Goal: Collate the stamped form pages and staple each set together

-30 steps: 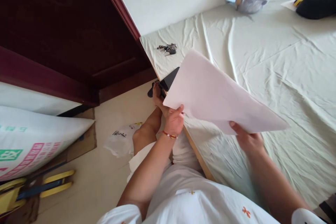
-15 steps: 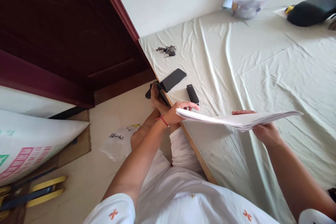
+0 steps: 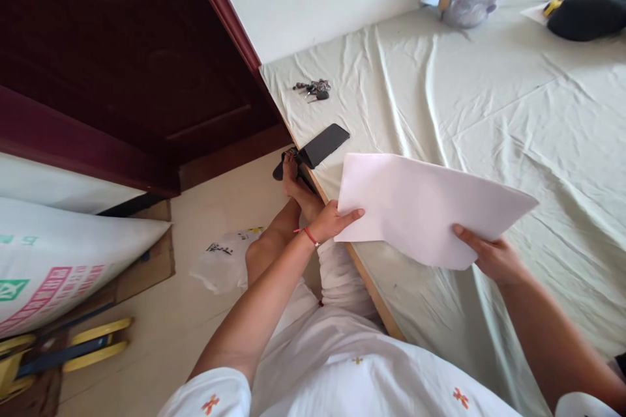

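Observation:
A stack of white paper (image 3: 420, 202) is held above the cloth-covered table, its blank top face tilted up toward me. My left hand (image 3: 335, 220) grips its left end, thumb on top and fingers hidden underneath. At the lower right edge, my right hand (image 3: 491, 253) pinches the sheets with the thumb over them. Just past the paper's left end lies a black phone (image 3: 324, 145). A bunch of keys (image 3: 315, 89) rests farther back, near the table corner. The black stapler seen earlier is hidden behind the paper.
A wrinkled pale cloth covers the table (image 3: 493, 111). At the back stand a clear plastic tub (image 3: 469, 3) and a black rounded object (image 3: 587, 13). On the floor to the left are a plastic bag (image 3: 220, 260), a large white sack (image 3: 73, 260) and a yellow-and-blue pallet jack (image 3: 92, 345).
The paper stack has turned from nearly edge-on to showing its broad face. Both thumbs now lie on top, and the stack covers the stapler.

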`<action>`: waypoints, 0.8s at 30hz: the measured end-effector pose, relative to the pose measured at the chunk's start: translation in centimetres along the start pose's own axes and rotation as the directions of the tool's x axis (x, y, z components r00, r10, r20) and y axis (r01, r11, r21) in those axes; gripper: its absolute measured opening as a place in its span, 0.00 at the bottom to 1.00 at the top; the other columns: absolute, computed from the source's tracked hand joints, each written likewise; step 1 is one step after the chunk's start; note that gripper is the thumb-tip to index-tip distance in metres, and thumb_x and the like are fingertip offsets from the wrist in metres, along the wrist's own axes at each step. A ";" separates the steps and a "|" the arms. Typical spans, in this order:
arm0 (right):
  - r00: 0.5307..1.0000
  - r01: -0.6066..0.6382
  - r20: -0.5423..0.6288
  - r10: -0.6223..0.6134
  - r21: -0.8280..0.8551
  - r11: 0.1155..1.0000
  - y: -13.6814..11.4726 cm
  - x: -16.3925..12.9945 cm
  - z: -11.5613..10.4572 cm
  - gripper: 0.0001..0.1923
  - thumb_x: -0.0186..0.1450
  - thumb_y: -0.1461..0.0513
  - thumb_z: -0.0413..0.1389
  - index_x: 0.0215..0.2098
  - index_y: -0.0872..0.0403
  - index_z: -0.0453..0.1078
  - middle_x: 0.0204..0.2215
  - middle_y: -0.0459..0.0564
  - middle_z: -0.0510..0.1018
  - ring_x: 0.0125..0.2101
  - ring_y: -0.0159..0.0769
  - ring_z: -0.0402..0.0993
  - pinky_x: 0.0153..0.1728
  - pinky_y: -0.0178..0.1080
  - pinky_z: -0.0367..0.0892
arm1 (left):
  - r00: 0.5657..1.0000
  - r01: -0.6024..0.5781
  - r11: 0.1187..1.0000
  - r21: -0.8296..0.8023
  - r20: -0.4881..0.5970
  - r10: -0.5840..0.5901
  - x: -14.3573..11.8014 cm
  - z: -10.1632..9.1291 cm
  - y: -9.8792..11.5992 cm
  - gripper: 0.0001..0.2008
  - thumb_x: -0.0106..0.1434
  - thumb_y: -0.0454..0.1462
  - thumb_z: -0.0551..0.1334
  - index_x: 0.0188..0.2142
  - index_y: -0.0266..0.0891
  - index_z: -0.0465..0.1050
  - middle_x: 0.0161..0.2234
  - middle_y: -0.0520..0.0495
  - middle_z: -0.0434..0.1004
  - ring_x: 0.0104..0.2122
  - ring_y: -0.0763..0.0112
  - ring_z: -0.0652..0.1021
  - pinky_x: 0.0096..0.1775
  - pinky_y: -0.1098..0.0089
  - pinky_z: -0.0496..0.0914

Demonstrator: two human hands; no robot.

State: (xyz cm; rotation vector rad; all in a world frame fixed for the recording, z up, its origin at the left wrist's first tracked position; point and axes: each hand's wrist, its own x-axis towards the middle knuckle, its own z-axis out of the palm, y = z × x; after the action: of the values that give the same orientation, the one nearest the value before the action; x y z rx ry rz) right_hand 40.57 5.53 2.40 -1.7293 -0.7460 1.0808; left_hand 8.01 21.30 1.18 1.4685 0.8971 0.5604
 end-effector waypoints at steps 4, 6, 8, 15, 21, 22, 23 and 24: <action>0.982 -0.147 0.132 0.136 0.082 0.986 0.2 -0.7 -1.0 0.23 0.57 0.48 0.70 0.46 0.48 0.78 0.50 0.55 0.82 0.47 0.50 0.80 0.43 0.44 0.80 | 0.995 0.094 0.995 0.025 0.032 -0.095 -0.5 -0.3 0.1 0.33 0.59 0.60 0.66 0.47 0.33 0.81 0.49 0.37 0.84 0.49 0.53 0.81 0.53 0.58 0.75; 0.968 -0.168 0.200 0.152 0.066 0.983 -0.5 -0.2 -2.1 0.21 0.58 0.49 0.69 0.46 0.48 0.78 0.46 0.55 0.83 0.43 0.46 0.81 0.45 0.43 0.78 | 0.987 0.142 0.990 0.014 0.073 -0.143 -0.7 -0.5 0.5 0.32 0.58 0.59 0.67 0.46 0.34 0.81 0.49 0.38 0.84 0.49 0.53 0.82 0.52 0.59 0.76; 0.982 -0.092 0.165 0.086 0.029 0.995 -1.8 0.5 -3.2 0.24 0.58 0.49 0.70 0.49 0.47 0.76 0.44 0.53 0.84 0.43 0.44 0.81 0.49 0.44 0.76 | 0.977 0.189 0.982 -0.009 0.102 -0.187 -1.0 -0.6 1.3 0.32 0.56 0.59 0.69 0.45 0.34 0.82 0.48 0.38 0.84 0.48 0.53 0.82 0.49 0.60 0.77; 0.940 0.342 0.214 -0.267 -0.620 0.706 -9.4 1.1 -3.6 0.27 0.62 0.42 0.63 0.56 0.40 0.75 0.50 0.48 0.82 0.46 0.50 0.80 0.47 0.51 0.75 | 0.919 0.326 0.942 -0.082 0.261 -0.296 -1.2 0.6 4.5 0.30 0.54 0.57 0.72 0.45 0.35 0.81 0.44 0.39 0.85 0.39 0.59 0.84 0.41 0.63 0.78; 0.834 0.539 0.514 -0.200 -0.682 0.494 -14.8 0.6 -2.8 0.28 0.62 0.41 0.61 0.58 0.38 0.74 0.47 0.46 0.84 0.40 0.48 0.82 0.41 0.47 0.74 | 0.829 0.295 0.954 0.062 0.480 -0.287 -0.6 1.5 7.0 0.26 0.59 0.56 0.69 0.41 0.34 0.81 0.38 0.41 0.85 0.33 0.65 0.81 0.32 0.70 0.74; 0.825 0.534 0.541 -0.165 -0.648 0.544 -15.0 0.6 -2.5 0.29 0.63 0.41 0.61 0.58 0.39 0.74 0.46 0.47 0.84 0.41 0.47 0.82 0.40 0.45 0.75 | 0.812 0.298 0.951 0.079 0.503 -0.296 -0.5 1.7 7.2 0.26 0.59 0.56 0.69 0.41 0.35 0.80 0.36 0.42 0.84 0.31 0.67 0.81 0.30 0.71 0.72; 0.819 0.507 0.561 -0.119 -0.612 0.606 -15.0 0.5 -2.1 0.28 0.63 0.41 0.61 0.56 0.42 0.75 0.43 0.48 0.85 0.39 0.46 0.82 0.36 0.42 0.74 | 0.797 0.300 0.950 0.090 0.524 -0.301 -0.3 1.9 7.3 0.26 0.59 0.56 0.69 0.40 0.35 0.80 0.35 0.43 0.84 0.30 0.68 0.80 0.28 0.72 0.71; 0.814 0.456 0.579 -0.051 -0.582 0.673 -14.7 0.5 -1.6 0.26 0.63 0.41 0.60 0.52 0.45 0.77 0.38 0.48 0.85 0.35 0.44 0.82 0.31 0.40 0.73 | 0.781 0.300 0.949 0.099 0.546 -0.304 -0.2 2.1 7.3 0.26 0.59 0.56 0.69 0.39 0.35 0.80 0.34 0.44 0.83 0.29 0.69 0.79 0.27 0.73 0.70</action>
State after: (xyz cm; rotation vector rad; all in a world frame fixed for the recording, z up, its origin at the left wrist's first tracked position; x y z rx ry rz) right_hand 41.96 10.89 16.07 -1.8353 -1.9216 1.1425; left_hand 11.00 20.42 8.07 1.3466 0.6420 -0.1215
